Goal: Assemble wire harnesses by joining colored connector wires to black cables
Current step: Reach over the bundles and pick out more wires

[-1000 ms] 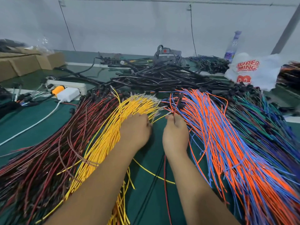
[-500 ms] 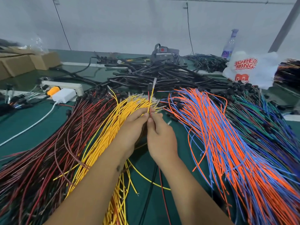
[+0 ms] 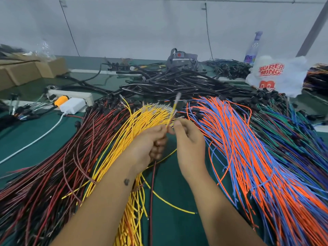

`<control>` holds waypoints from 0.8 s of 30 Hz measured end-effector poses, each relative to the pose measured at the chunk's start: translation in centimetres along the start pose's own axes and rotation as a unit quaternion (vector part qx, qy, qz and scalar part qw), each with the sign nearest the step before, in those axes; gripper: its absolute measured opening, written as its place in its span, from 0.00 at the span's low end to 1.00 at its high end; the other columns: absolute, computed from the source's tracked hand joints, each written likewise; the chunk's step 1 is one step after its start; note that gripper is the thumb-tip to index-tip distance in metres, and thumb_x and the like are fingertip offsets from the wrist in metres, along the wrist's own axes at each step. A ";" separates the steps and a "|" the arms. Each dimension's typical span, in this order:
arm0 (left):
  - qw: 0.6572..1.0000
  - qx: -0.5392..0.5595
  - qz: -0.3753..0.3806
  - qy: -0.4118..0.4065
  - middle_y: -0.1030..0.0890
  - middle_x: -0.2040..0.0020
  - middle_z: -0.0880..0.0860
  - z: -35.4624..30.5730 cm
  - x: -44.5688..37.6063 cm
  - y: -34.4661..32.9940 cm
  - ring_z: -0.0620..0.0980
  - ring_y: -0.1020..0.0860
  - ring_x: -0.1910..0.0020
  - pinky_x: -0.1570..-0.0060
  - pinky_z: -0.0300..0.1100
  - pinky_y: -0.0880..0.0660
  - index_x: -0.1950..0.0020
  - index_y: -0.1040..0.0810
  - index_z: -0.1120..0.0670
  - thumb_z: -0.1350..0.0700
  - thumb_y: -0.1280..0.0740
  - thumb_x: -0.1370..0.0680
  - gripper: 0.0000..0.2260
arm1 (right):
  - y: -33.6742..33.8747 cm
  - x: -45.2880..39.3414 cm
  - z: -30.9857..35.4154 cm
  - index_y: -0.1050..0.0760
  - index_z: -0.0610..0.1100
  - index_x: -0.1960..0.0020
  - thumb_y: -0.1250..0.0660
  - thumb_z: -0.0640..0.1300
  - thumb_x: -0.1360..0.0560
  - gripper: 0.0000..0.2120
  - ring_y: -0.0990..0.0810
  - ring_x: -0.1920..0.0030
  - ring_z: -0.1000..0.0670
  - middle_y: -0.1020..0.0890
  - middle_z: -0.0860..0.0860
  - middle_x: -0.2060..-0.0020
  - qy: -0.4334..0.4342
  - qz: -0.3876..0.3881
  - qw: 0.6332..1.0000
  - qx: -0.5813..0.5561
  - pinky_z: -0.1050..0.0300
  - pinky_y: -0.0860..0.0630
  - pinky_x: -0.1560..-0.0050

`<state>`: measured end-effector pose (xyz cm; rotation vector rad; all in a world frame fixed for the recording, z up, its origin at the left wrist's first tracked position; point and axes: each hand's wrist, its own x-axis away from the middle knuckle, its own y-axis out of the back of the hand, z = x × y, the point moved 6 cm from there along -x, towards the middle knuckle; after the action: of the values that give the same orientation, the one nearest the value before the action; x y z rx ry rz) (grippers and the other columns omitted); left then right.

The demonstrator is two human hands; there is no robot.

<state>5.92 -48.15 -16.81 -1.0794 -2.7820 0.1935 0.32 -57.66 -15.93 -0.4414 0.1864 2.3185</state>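
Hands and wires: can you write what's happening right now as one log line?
step: joining wires | left hand: pinches yellow wire | right hand: pinches same wire | yellow bundle: on table

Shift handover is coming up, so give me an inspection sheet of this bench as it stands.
Surface: green table, mostly buried under wires.
Job's things: yellow wire bundle; red and black wires; orange and blue wires; black cables piled behind.
Clutter: white plastic bag, bottle, cardboard boxes.
Hands: left hand and right hand pinch one raised yellow wire between them.
Cables: power strip with white charger; its white cord runs off left.
Surroundings: grey wall with thin cords hanging.
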 end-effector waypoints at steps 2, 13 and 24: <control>0.999 -0.035 0.031 0.019 0.39 0.74 0.46 0.3 0.1 -0.8 0.42 0.44 0.78 0.79 0.31 0.46 0.46 0.27 0.55 0.57 0.44 0.17 0.07 | 0.1 0.0 0.2 0.29 0.45 0.65 0.37 0.49 0.23 0.13 0.30 0.67 0.55 0.28 0.56 0.72 0.014 0.001 1.000 0.008 0.52 0.33 0.62; 0.996 -0.082 0.042 0.004 0.38 0.73 0.48 0.4 0.4 -1.1 0.43 0.40 0.78 0.80 0.33 0.42 0.62 0.27 0.54 0.55 0.44 0.17 0.15 | 1.1 -0.3 0.5 0.33 0.45 0.67 0.38 0.43 0.20 0.16 0.35 0.68 0.50 0.33 0.54 0.74 0.029 -0.060 0.997 0.040 0.45 0.31 0.63; 0.930 -0.317 -0.159 -0.092 0.31 0.74 0.45 -0.5 -0.2 1.6 0.42 0.34 0.76 0.75 0.39 0.40 0.61 0.26 0.48 0.53 0.44 0.19 0.12 | 5.5 -2.3 -1.0 0.22 0.40 0.40 0.40 0.37 0.24 0.15 0.28 0.39 0.39 0.22 0.41 0.43 -0.035 -0.025 0.914 0.404 0.50 0.34 0.39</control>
<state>7.24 -47.05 -16.65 -0.6993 -3.2258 -0.7251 -1.78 -63.31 -16.01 0.0609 1.0334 1.9764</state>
